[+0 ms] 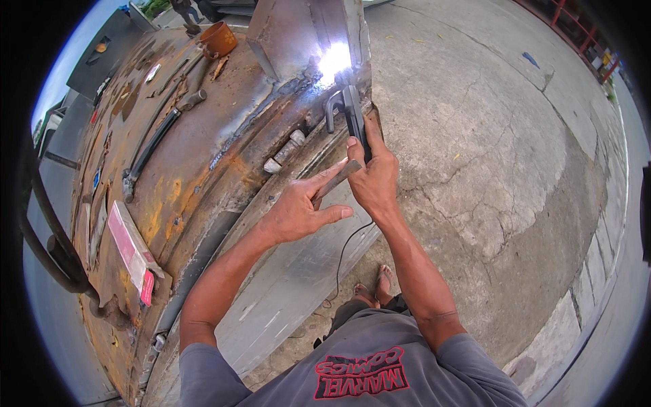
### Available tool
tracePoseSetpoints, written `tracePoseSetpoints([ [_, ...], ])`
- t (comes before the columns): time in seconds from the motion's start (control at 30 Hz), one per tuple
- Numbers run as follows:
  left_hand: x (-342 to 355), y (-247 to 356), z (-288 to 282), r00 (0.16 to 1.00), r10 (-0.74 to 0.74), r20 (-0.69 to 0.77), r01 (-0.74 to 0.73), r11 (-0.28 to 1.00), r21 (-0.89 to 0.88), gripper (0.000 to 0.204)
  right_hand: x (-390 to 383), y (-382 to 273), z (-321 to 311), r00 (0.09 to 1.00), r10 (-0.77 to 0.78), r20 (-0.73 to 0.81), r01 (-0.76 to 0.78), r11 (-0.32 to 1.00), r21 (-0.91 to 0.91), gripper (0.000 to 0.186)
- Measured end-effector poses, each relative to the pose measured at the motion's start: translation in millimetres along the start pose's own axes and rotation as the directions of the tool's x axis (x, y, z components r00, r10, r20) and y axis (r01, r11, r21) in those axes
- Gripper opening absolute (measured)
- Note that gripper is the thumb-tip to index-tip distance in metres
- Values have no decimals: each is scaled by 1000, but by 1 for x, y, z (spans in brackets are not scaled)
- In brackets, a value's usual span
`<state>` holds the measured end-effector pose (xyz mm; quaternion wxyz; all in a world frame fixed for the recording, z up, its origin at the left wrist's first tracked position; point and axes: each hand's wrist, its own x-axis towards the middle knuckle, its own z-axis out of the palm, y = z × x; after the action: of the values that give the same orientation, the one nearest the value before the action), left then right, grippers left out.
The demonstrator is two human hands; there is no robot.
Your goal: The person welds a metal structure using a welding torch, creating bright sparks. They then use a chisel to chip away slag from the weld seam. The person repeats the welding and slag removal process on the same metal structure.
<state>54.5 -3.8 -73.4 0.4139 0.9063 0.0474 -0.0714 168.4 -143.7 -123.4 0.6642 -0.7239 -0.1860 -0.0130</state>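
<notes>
A black welding electrode holder (354,115) is gripped in my right hand (376,178), fingers closed round its handle. At its far end a bright arc (334,60) glares beside an upright steel plate (298,30), hiding the electrode's tip. My left hand (297,211) is closed on a flat metal strip (337,182), with the thumb stretched out. The strip's far end reaches close to my right hand; whether they touch, I cannot tell. Weld beads (247,129) run along the rusty steel surface (193,159) near the arc.
On the rusty surface lie a hammer (192,100), a black-handled tool (154,144) and a torn red-and-white box (127,237). An orange-brown cup (218,39) stands farther back. A cable (342,254) hangs below my hands. Cracked concrete (488,136) stretches to the right.
</notes>
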Motion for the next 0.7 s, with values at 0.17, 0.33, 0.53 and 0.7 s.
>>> tracePoseSetpoints([
  [0.17,3,-1,5,999,51,-12,-52,994,-91,101,0,3,-3,1000,1,3,-1,1000,-3,51],
  [0.33,1,2,4,1000,28,4,-27,994,-103,99,0,2,-3,999,26,19,-26,1000,-10,53],
  [0.53,2,-2,1,998,57,5,-57,998,-37,99,-1,6,-2,1000,-10,3,10,1000,-2,54],
  [0.7,0,1,-1,999,45,7,-44,999,-18,100,0,-2,-2,999,35,35,-34,999,-18,54],
])
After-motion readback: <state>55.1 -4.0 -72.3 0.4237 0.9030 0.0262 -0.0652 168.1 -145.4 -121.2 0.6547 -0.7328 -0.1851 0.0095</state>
